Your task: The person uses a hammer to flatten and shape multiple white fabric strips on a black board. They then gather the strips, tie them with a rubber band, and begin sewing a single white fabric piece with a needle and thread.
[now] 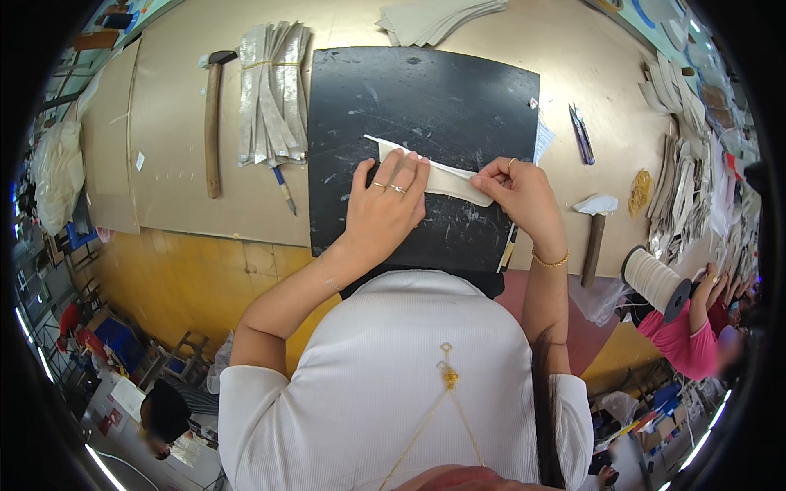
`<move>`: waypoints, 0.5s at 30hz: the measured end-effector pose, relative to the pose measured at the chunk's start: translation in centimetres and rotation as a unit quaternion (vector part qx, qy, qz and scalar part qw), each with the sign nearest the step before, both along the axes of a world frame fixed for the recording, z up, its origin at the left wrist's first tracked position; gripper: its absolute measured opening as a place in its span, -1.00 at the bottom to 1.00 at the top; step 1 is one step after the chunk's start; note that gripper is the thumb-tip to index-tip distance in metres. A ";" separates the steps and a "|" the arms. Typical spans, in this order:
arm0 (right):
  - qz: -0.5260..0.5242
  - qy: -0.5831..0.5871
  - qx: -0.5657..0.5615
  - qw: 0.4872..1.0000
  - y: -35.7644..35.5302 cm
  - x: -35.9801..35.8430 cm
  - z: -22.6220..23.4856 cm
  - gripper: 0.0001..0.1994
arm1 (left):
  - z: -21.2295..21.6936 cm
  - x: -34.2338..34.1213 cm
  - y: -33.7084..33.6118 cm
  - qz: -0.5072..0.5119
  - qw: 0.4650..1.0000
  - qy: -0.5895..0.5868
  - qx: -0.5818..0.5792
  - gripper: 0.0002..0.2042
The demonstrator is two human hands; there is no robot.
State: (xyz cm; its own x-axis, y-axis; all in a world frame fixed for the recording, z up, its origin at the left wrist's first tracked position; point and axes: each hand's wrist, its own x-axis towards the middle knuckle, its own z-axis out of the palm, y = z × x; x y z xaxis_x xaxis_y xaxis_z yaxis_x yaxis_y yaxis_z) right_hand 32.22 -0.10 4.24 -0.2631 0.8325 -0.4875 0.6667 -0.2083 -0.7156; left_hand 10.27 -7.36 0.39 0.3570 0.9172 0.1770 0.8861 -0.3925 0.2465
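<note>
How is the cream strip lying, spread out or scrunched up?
Spread out: the cream strip lies lengthwise on the black board, left hand on top, right hand pinching its edge.

One wide, round view from head height, looking down, white ribbed shirt [409, 352] big and close at six o'clock, left hand [389, 195] near twelve o'clock, right hand [524, 192] near two, black board [426, 90] under both, tan tabletop [168, 90] looking bent

A hammer [214, 127], snips [582, 135], bundled strips [273, 123] and spool [657, 282] mark this a workshop.
</note>
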 end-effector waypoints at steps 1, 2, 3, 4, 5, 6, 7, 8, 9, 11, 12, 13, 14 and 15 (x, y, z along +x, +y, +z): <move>-0.002 -0.009 0.004 1.000 0.0 0.4 0.1 -0.76 | 0.1 0.0 0.0 0.001 1.000 0.005 0.001 -0.54; -0.004 -0.018 0.008 1.000 -0.1 0.7 0.1 -0.76 | 0.1 0.0 -0.1 0.002 1.000 0.010 0.003 -0.54; -0.016 -0.017 0.010 1.000 -0.2 0.8 0.0 -0.75 | -0.1 0.0 -0.1 0.002 1.000 0.014 0.010 -0.53; -0.028 -0.016 0.012 0.999 -0.2 0.9 -0.3 -0.75 | -0.2 0.1 -0.2 0.003 1.000 0.017 0.008 -0.53; -0.040 -0.014 0.015 0.999 -0.2 1.0 -0.5 -0.74 | -0.1 0.2 -0.2 0.003 1.000 0.021 0.006 -0.52; -0.041 -0.014 0.020 0.999 -0.3 1.1 -0.7 -0.73 | 0.0 0.2 -0.2 0.005 1.000 0.025 0.005 -0.51; -0.042 -0.014 0.024 0.999 -0.4 1.1 -0.9 -0.73 | 0.0 0.2 -0.2 0.004 1.000 0.028 0.004 -0.51; -0.042 -0.014 0.029 0.999 -0.4 1.1 -1.0 -0.73 | 0.1 0.3 -0.3 0.003 1.000 0.031 0.004 -0.51; -0.041 -0.019 0.032 0.998 -0.5 1.1 -1.1 -0.73 | 0.0 0.3 -0.3 0.004 0.999 0.035 0.004 -0.50; -0.037 -0.030 0.038 0.998 -0.5 1.0 -1.1 -0.73 | -0.1 0.4 -0.4 0.003 0.999 0.041 0.000 -0.50; -0.038 -0.034 0.036 0.998 -0.4 0.9 -1.0 -0.73 | -0.1 0.5 -0.4 0.003 0.999 0.044 -0.001 -0.50; -0.039 -0.038 0.035 0.998 -0.4 0.8 -0.9 -0.73 | -0.2 0.5 -0.5 0.001 0.999 0.044 -0.001 -0.50; -0.041 -0.042 0.033 0.998 -0.4 0.7 -0.9 -0.73 | -0.3 0.6 -0.6 0.000 0.999 0.045 0.000 -0.49; -0.039 -0.045 0.033 0.998 -0.4 0.7 -0.9 -0.73 | -0.4 0.6 -0.6 0.000 0.999 0.046 0.000 -0.49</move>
